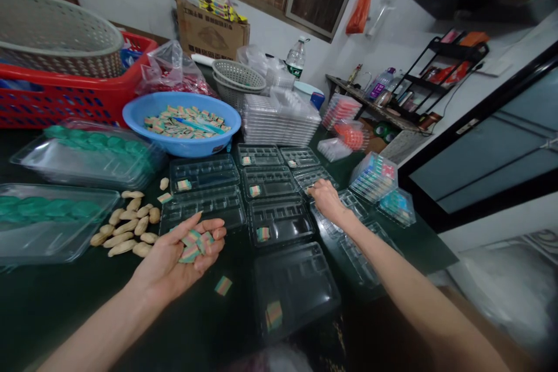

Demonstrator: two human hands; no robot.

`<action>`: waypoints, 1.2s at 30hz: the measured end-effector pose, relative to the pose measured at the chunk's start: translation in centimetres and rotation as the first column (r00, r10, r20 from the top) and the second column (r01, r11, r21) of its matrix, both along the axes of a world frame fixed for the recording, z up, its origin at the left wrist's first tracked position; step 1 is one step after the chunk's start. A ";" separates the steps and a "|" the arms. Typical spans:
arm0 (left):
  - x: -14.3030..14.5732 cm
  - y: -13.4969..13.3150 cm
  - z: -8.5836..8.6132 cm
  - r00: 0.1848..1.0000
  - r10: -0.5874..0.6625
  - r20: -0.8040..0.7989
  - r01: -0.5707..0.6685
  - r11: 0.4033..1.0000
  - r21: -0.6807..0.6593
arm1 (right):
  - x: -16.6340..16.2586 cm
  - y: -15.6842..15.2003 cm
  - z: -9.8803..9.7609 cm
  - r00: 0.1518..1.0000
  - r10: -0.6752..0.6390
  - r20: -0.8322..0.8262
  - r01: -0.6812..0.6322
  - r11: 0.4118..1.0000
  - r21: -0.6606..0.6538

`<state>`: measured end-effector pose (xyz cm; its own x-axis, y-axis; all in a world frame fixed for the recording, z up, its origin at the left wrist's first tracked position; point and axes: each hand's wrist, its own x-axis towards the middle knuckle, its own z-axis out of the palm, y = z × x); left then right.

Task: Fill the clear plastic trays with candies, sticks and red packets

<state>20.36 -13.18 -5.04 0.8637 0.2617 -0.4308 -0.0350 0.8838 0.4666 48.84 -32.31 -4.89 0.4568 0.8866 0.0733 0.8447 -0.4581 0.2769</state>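
Observation:
My left hand [178, 261] is palm up and cupped around several small striped squares [196, 246] in green, pink and cream. My right hand [326, 199] reaches over a clear compartmented tray [314, 176], its fingertips pinched together at the tray's left end; what they hold, if anything, is hidden. Between the hands, other clear trays [279, 213] lie in rows, several with striped pieces in one compartment. A loose striped square [223, 286] rests on the dark table. A blue basin [181, 145] behind the trays holds many more such pieces and a blue pen-like stick.
Peanuts [126, 226] lie left of the trays, beside clear packs with green contents [47, 209]. A red basket [56, 96] stands at the back left. Stacked clear trays [279, 119] stand behind the rows, and filled clear boxes [375, 177] stand on the right.

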 end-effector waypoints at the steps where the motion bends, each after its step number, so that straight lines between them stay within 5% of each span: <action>1: 0.0 0.0 0.0 1.000 -0.002 -0.001 0.002 1.000 -0.004 | -0.1 -0.2 -0.1 1.000 -0.004 0.002 0.004 1.000 0.014; 12: 0.0 -0.1 -0.2 1.000 -0.016 -0.012 0.016 1.000 0.004 | 0.4 -1.0 -1.3 0.994 -0.106 0.001 0.103 0.968 0.228; 30: -0.3 -0.7 0.8 0.997 0.079 -0.006 -0.080 0.996 -0.041 | 0.6 -1.9 -2.2 0.995 0.043 -0.091 -0.016 0.960 0.279; 33: -0.3 -1.1 0.8 0.999 0.039 0.034 -0.035 0.993 -0.108 | -1.0 -1.7 -1.7 0.996 0.077 -0.047 -0.052 0.916 0.399; 36: -0.2 -1.2 0.3 0.991 0.013 0.132 0.013 0.981 -0.193 | -4.9 -0.3 0.0 0.977 0.211 -0.024 -0.160 0.805 0.571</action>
